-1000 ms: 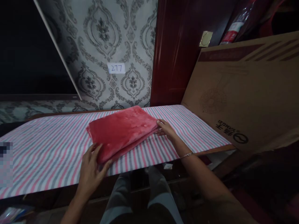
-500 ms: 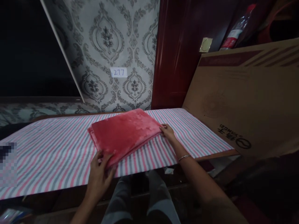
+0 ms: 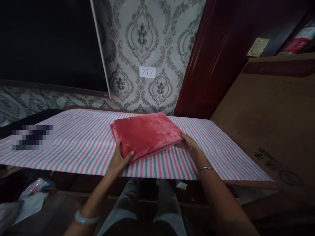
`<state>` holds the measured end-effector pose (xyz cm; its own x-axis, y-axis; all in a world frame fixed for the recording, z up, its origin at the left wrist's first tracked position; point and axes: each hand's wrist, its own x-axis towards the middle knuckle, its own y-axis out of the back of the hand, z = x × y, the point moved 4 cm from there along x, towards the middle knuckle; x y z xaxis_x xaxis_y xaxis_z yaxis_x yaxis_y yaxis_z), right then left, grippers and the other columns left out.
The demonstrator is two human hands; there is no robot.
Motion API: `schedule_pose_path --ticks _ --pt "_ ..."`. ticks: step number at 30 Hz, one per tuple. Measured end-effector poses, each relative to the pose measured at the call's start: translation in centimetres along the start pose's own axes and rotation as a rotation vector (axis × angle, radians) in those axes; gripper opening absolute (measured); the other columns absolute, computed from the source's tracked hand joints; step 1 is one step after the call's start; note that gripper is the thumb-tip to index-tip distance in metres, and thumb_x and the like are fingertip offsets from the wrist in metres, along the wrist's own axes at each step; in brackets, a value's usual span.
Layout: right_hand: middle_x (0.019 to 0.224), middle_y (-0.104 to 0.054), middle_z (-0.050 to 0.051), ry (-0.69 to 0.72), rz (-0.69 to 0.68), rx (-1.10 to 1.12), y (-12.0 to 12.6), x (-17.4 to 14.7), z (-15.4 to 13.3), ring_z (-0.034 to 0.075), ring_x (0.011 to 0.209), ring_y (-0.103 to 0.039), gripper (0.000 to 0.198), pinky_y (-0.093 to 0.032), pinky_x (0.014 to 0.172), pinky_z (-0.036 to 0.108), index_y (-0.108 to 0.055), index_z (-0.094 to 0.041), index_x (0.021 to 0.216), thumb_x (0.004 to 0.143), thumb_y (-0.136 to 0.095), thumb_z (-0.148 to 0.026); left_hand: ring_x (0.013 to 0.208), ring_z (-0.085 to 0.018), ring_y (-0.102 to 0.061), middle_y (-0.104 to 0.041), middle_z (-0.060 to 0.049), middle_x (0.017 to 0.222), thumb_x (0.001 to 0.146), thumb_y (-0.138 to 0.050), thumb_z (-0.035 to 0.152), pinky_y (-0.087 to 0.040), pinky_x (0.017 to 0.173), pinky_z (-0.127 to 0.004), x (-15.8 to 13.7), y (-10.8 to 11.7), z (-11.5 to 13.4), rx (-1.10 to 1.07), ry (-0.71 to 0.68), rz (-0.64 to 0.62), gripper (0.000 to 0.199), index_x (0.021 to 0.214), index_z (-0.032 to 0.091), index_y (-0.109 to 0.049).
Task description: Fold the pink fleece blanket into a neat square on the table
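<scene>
A folded red plush cloth lies in layers on a striped sheet of pink, grey and white that covers the table. My left hand grips the near left corner, its thumb on top and the other fingertips mostly hidden at the cloth's side and underneath. At the right corner, my right hand pinches the edge between the thumb above and fingers tucked below.
A large cardboard box stands at the table's right end, with a bottle behind it. A dark screen hangs at the left. A blurred dark object lies on the sheet's left. Below, papers lie at the lower left.
My right hand has slid its fingers under the cloth's right corner, and my left hand has closed round the near left corner. The view has turned left.
</scene>
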<state>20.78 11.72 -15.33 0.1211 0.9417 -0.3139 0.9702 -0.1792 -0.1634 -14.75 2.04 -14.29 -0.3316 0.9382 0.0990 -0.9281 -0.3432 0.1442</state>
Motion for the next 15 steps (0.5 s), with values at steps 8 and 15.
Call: schedule_pose_path --ticks 8,15 --pt "0.065 -0.062 -0.002 0.248 -0.065 0.160 -1.6 -3.1 -2.7 0.015 0.056 -0.058 0.024 -0.048 0.049 0.024 -0.058 -0.022 0.082 0.066 -0.073 -0.031 0.096 -0.023 -0.069 -0.065 -0.006 0.124 0.062 -0.078 0.025 -0.058 0.074 -0.030 -0.9 0.7 1.9 -0.495 0.205 0.011 0.076 0.132 0.026 -0.049" --pt "0.094 -0.069 0.001 0.717 -0.070 0.206 -1.9 -10.7 -10.6 0.016 0.082 -0.063 0.029 -0.052 0.065 0.024 -0.069 -0.023 0.099 0.070 -0.065 -0.028 0.063 -0.010 -0.053 -0.062 0.004 0.075 0.060 -0.073 0.024 -0.045 0.057 -0.021 0.6 5.5 12.9 -0.563 -0.200 0.022 0.024 0.082 0.020 -0.064"
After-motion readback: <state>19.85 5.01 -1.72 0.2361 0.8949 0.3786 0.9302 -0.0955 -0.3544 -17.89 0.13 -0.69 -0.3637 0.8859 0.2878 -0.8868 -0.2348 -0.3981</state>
